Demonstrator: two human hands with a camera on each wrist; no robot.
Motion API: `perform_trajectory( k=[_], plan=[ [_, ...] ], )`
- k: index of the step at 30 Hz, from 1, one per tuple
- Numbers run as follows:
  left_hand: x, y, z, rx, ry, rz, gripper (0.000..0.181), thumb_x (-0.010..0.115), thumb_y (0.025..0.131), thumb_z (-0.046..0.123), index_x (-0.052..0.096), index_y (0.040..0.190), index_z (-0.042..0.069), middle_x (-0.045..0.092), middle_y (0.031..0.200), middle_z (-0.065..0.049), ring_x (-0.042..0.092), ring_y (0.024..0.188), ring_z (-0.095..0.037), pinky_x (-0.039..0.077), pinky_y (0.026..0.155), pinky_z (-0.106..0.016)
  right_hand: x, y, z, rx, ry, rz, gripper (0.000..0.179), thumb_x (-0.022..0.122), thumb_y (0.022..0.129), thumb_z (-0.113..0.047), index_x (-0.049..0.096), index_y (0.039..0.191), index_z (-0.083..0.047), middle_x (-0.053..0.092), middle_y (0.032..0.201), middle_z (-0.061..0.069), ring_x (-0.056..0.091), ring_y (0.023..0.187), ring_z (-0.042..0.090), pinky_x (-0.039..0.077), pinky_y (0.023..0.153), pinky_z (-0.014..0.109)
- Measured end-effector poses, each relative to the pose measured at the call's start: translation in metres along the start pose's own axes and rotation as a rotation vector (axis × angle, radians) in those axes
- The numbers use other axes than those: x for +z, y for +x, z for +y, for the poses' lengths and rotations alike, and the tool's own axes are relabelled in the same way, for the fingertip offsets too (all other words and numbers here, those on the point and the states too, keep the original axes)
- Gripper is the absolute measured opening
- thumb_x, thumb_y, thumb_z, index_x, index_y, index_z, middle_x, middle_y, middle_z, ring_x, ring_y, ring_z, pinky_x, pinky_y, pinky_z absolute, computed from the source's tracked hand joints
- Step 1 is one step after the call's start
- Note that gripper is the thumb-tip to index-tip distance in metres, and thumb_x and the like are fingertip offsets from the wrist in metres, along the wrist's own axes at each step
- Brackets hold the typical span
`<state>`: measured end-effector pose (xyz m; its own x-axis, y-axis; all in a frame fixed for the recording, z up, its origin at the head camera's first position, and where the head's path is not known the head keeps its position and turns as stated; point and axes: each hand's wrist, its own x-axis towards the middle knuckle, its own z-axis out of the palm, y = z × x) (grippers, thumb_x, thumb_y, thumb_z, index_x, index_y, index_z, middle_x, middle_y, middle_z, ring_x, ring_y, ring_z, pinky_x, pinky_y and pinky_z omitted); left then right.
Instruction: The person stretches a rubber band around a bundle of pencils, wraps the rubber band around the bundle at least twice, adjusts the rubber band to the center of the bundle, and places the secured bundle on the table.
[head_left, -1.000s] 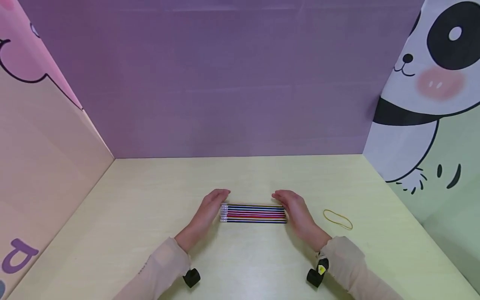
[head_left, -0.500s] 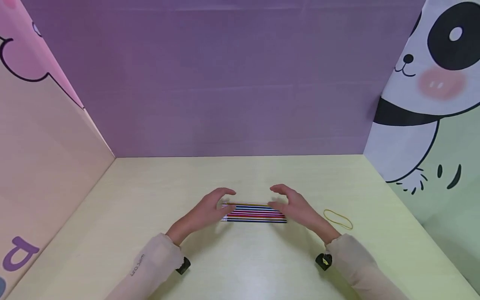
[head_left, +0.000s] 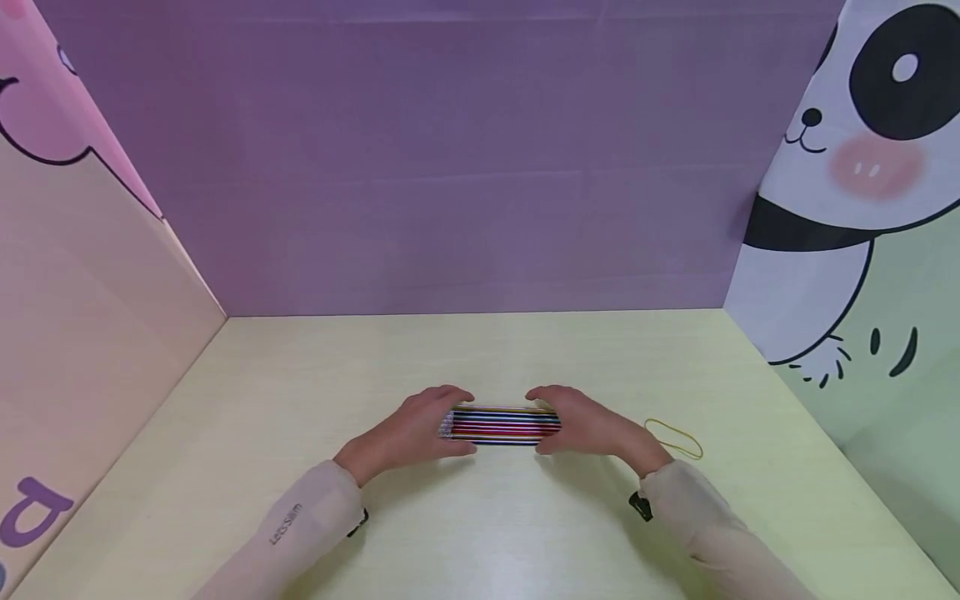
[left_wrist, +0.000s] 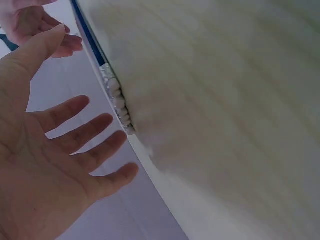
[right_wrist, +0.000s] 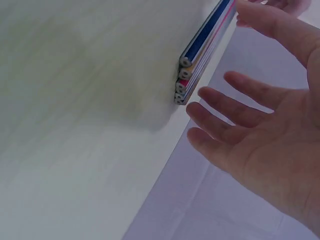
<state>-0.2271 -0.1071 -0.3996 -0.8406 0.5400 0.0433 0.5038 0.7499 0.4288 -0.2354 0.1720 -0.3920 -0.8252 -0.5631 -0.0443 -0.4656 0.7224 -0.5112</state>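
Over on the far left it's the pale pink wall [head_left: 97, 275], and in comes the left sleeve [head_left: 292, 533] across the table [head_left: 510, 533]. The left hand [head_left: 408, 429] frames the eraser ends of the pencils [head_left: 506, 426], thumb on the near side, its other fingers [left_wrist: 85, 134] round the far side, spread apart, loosely bent and gripping nothing; whether they touch, one cannot tell. Centre stage, the pencils lie flat on the table in a striped row, right between the two hands. At the plain ends, the right hand [head_left: 588, 423] mirrors it: thumb near, fingers beyond, well parted and relaxed, nothing in their hold, contact again unclear. Just beside the right wrist, a thin yellow band [head_left: 678, 431] lies looped on the table, and farther right rises the panda wall [head_left: 847, 217]
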Motion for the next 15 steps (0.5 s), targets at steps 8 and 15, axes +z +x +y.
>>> perform_trajectory(
  k=[8, 15],
  plan=[
    [0.0014, 0.0056, -0.0031, 0.060, 0.096, -0.003, 0.068, 0.082, 0.080, 0.032, 0.054, 0.138, 0.010, 0.058, 0.134, -0.008, 0.055, 0.119, -0.028, 0.044, 0.101, -0.045, 0.0010, 0.0031, -0.0065, 0.089, -0.136, -0.036, 0.064, 0.079, 0.078, -0.011, 0.053, 0.137, -0.003, 0.054, 0.136, 0.013, 0.049, 0.123, 0.030, 0.043, 0.101, 0.047],
    [-0.0009, 0.0085, -0.0021, 0.141, 0.155, 0.006, 0.056, 0.079, 0.079, 0.023, 0.060, 0.130, 0.008, 0.065, 0.113, -0.003, 0.058, 0.096, -0.019, 0.049, 0.086, -0.037, -0.0010, 0.0068, -0.0085, 0.079, -0.235, -0.053, 0.054, 0.081, 0.076, -0.014, 0.062, 0.126, -0.010, 0.057, 0.119, 0.004, 0.050, 0.109, 0.024, 0.038, 0.095, 0.049]
  ],
)
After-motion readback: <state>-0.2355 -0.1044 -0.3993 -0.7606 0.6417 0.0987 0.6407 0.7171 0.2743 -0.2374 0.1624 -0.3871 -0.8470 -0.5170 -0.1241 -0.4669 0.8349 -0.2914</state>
